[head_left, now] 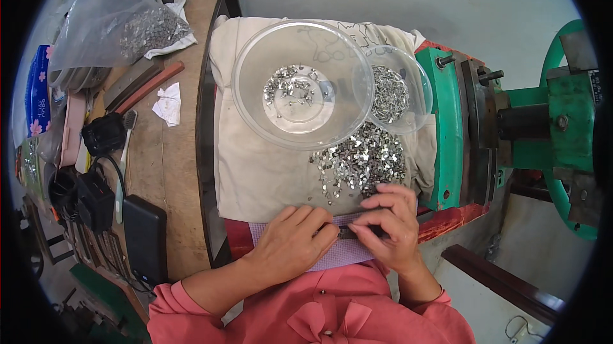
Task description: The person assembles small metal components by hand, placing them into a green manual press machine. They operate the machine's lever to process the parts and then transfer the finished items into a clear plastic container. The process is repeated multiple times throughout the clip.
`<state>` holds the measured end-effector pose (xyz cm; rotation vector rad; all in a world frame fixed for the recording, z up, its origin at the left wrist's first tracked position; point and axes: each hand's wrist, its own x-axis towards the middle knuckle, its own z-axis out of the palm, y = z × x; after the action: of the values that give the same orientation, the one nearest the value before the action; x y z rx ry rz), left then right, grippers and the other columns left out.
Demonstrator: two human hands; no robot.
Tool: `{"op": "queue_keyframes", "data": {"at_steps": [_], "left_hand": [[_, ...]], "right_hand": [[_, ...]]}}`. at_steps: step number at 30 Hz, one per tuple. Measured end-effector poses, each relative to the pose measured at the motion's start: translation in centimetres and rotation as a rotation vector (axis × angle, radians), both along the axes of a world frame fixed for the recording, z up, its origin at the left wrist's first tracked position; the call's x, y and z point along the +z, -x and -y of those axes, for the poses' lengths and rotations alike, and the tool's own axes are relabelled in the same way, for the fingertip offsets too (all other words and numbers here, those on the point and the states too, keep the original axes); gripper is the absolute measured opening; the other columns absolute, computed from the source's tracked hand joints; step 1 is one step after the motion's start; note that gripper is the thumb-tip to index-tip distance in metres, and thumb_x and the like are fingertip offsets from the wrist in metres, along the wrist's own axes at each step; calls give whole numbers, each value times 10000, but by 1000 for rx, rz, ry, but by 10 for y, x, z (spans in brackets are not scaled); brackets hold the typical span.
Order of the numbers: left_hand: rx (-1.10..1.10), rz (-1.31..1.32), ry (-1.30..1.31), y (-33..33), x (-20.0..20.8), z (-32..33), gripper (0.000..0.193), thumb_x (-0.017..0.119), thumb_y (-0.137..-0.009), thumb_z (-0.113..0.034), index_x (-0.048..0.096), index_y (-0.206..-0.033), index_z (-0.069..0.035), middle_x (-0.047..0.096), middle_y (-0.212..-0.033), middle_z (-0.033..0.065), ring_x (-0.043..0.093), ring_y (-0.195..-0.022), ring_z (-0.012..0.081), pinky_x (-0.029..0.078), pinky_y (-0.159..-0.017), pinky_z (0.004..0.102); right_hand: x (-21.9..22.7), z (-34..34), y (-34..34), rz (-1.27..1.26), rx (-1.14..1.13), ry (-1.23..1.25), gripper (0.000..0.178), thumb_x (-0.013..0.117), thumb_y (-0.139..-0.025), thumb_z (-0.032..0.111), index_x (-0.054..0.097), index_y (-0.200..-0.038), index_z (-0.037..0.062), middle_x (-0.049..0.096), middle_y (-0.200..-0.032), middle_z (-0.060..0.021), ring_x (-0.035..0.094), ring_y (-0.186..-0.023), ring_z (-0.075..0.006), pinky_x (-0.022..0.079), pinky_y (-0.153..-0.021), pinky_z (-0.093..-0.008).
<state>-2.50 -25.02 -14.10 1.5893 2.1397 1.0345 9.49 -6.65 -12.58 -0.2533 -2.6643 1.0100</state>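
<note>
My left hand (290, 242) is closed with curled fingers at the left end of a small dark bar-like piece (346, 233). At its other end, the bent thumb and index finger of my right hand (391, 229) come together; whatever lies between those fingertips is too small to name. Just beyond my hands, a heap of small shiny metal pieces (364, 159) spreads over a beige cloth (262, 171). A large clear plastic tub (246, 104) with some metal parts inside stands behind the heap. Beside it, a smaller clear container (418, 98) holds many thin metal parts.
To the right are a green metal machine block (440, 159) and a green handwheel (550, 63). On the left, a wooden table (185, 184) bears a plastic bag of metal pieces (153, 31), a toothbrush (121, 178), a black box-shaped device (145, 238) and cables.
</note>
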Motion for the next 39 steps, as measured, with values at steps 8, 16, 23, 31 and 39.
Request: {"op": "queue_keyframes", "data": {"at_steps": [8, 16, 23, 31, 39], "left_hand": [[7, 77, -9, 3, 1, 0, 212, 788, -779, -154, 657, -929, -84, 596, -966, 51, 606, -858, 240, 458, -720, 360], [185, 156, -64, 27, 6, 9, 182, 765, -777, -42, 652, -919, -58, 615, -933, 89, 636, -743, 286, 514, -634, 380], [258, 73, -39, 33, 1, 7, 182, 751, -776, -5, 662, -931, -36, 609, -915, 102, 638, -727, 290, 510, -622, 383], [256, 8, -1, 29, 2, 0, 168, 762, -764, -66, 664, -898, -47, 592, -918, 74, 620, -812, 274, 502, -685, 398], [261, -23, -18, 26, -2, -1, 147, 770, -751, -79, 661, -847, -57, 591, -912, 55, 604, -783, 256, 480, -665, 384]], "right_hand": [[-7, 17, -14, 3, 39, -39, 217, 868, -666, 87, 748, -845, 116, 655, -1023, -31, 573, -1100, -315, 480, -922, -413], [-2, 5, 5, -5, 38, -108, 243, 860, -687, 127, 762, -908, 128, 653, -1062, -30, 566, -1102, -315, 453, -933, -414], [-9, 15, 28, -3, -22, -237, 213, 871, -655, 128, 746, -828, 128, 662, -1049, -28, 570, -1110, -318, 437, -925, -430], [-6, 3, 19, -37, 15, -232, 197, 842, -668, 133, 724, -825, 131, 643, -1037, -18, 570, -1108, -306, 433, -943, -453], [-4, 1, -26, -15, 56, -152, 226, 876, -623, 119, 774, -823, 142, 665, -984, -17, 568, -1068, -306, 465, -919, -442]]}}
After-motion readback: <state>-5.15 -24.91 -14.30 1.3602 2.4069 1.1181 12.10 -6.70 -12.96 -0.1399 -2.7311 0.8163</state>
